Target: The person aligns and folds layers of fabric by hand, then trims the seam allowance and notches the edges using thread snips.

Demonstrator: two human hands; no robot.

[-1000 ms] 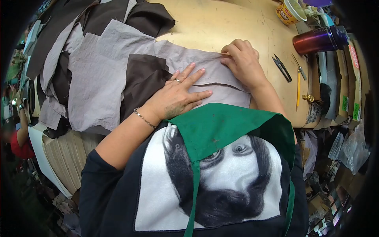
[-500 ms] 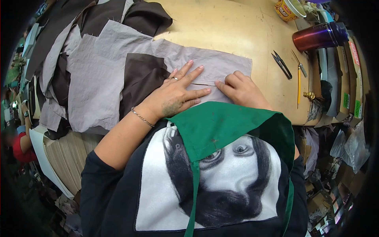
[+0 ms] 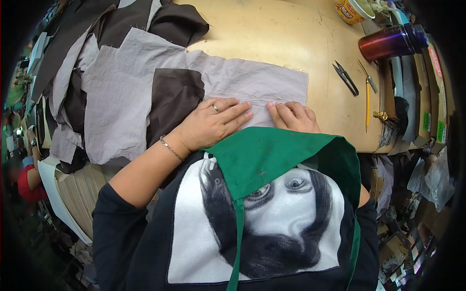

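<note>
Head camera view: a green apron [image 3: 272,155] hides the near edge of gray cloth [image 3: 262,80] lying across a tan worktable [image 3: 272,29] in a cluttered room, its edges dark and blurred. The cloth's long axis runs left to right, squared end pointing right. The left hand [image 3: 216,121] lies flat on it; whether the curled right hand [image 3: 296,116] pinches fabric cannot be told.

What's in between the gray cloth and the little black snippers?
Just bare tabletop! The head view shows it, from the gray cloth's edge over to the black snippers.
</note>
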